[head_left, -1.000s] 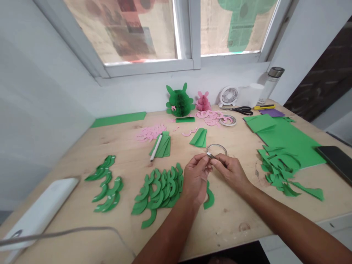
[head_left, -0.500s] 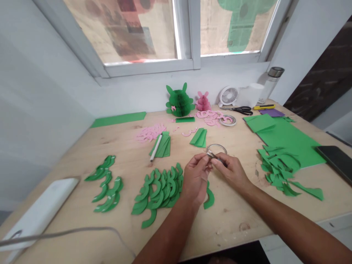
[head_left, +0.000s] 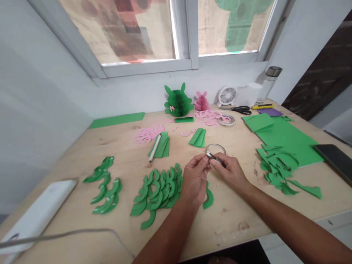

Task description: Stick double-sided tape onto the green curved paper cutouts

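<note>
My right hand point(head_left: 229, 170) is closed around small dark-handled scissors point(head_left: 219, 160), their metal tips pointing at my left fingers. My left hand point(head_left: 195, 178) pinches a small whitish bit of tape point(head_left: 208, 155) right at the blades. Just behind the fingertips lies a thin tape roll point(head_left: 216, 148). A green curved paper piece point(head_left: 209, 198) sits on the table beside my left wrist, partly hidden by it. Left of that wrist is a pile of scalloped green paper pieces point(head_left: 158, 190). More green pieces with white strips point(head_left: 108, 198) lie farther left.
Green scraps point(head_left: 277, 165), a green sheet point(head_left: 297, 141) and a phone point(head_left: 334, 161) lie to the right. Folded green papers, a white pen point(head_left: 154, 148), pink cut-outs point(head_left: 150, 132) and another tape roll point(head_left: 226, 120) are behind. A cable point(head_left: 68, 234) crosses the front left.
Both hands stay together in nearly the same place. The scissors have tilted slightly at the left fingertips. The whole view has shifted a little.
</note>
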`<state>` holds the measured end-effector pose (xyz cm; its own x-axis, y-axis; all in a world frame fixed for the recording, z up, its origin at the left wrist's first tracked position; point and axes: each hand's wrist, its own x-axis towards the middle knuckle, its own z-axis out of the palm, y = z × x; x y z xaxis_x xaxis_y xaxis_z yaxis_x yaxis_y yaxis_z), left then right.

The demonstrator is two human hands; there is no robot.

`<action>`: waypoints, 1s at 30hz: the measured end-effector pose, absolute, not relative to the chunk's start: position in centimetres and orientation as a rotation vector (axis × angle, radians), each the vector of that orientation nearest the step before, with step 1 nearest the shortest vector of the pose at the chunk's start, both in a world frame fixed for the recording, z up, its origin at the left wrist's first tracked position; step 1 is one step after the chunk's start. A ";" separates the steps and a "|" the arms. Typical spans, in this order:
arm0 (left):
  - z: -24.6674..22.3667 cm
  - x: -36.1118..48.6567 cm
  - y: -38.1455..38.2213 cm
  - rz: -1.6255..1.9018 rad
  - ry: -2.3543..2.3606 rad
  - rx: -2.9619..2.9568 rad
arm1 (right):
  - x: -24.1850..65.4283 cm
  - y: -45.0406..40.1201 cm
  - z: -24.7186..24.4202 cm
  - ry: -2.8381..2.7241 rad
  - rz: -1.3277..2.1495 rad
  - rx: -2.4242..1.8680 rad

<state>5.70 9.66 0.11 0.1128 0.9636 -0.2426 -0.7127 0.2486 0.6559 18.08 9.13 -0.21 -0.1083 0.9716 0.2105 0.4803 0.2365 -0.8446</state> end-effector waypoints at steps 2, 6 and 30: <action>0.1 5.8 9.6 1.287 0.721 0.422 | 18.1 9.1 -0.2 -1.716 0.782 -1.353; 0.2 5.9 9.6 1.282 0.726 0.409 | 18.1 9.1 -0.2 -1.712 0.798 -1.345; 0.4 6.3 9.5 1.326 0.817 0.489 | 18.2 9.2 -0.1 -1.699 0.808 -1.314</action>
